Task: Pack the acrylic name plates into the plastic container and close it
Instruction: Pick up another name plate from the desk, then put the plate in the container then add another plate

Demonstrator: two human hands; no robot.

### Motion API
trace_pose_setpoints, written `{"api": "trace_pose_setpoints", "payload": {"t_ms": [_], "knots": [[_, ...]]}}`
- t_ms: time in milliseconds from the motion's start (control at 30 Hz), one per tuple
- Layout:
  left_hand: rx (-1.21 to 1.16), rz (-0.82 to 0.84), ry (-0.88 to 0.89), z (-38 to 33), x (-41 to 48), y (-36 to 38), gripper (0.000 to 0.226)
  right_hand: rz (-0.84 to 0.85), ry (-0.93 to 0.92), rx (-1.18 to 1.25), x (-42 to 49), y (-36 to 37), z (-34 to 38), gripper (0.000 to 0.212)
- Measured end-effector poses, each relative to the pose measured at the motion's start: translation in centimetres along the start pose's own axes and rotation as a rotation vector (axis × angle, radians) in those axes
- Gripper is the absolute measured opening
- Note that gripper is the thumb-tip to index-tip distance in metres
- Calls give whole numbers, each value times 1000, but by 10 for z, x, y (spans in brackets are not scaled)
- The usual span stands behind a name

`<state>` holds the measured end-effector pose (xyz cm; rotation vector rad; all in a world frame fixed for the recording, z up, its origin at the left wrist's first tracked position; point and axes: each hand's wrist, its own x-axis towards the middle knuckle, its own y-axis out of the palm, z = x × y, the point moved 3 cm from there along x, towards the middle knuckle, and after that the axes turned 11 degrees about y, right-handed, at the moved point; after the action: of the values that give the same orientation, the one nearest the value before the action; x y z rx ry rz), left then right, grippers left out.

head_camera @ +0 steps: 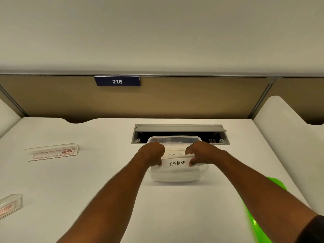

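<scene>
Both forearms reach forward from the near edge. Left hand (152, 152) and right hand (199, 152) each pinch one end of the name plate marked OSTRICH (177, 163), holding it over the open plastic container (175, 178) at worktop (105, 181) centre. Second plate (175, 154) stands inside, just behind it. Green lid (259, 223) lies near right. Two more name plates: one far left (52, 152), one at near left edge (9, 204). Cable hatch (180, 133) behind container; sign 216 (117, 81) on the partition.

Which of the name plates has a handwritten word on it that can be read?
The plate marked OSTRICH, held by both hands over the container. The two plates at left carry red printed labels.
</scene>
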<state>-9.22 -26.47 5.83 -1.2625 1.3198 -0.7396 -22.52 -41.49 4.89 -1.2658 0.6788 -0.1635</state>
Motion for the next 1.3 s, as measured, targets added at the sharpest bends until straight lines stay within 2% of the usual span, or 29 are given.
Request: {"api": "trace_pose_setpoints", "payload": {"t_ms": [233,500,700,867,933,1033,1167,1300], "knots": [[131,74,-4,-4,4,15,34,47,28,-106,9,27,6,51],[162,35,4,-5,8,33,24,50,6,-164,14,40,8,42],[169,41,2,-6,11,37,23,43,-15,-225,17,46,12,37],[156,35,-14,-3,13,38,25,52,-14,-248,19,44,14,44],[111,37,-23,-3,13,36,34,54,-5,-246,20,40,18,48],[23,-59,-29,-3,9,27,43,-23,4,-200,18,23,29,47],[-5,-325,-31,3,-12,2,40,-232,2,-65,14,-13,56,36],[16,-514,-101,28,-59,-15,41,-400,-55,53,11,-31,100,37]]}}
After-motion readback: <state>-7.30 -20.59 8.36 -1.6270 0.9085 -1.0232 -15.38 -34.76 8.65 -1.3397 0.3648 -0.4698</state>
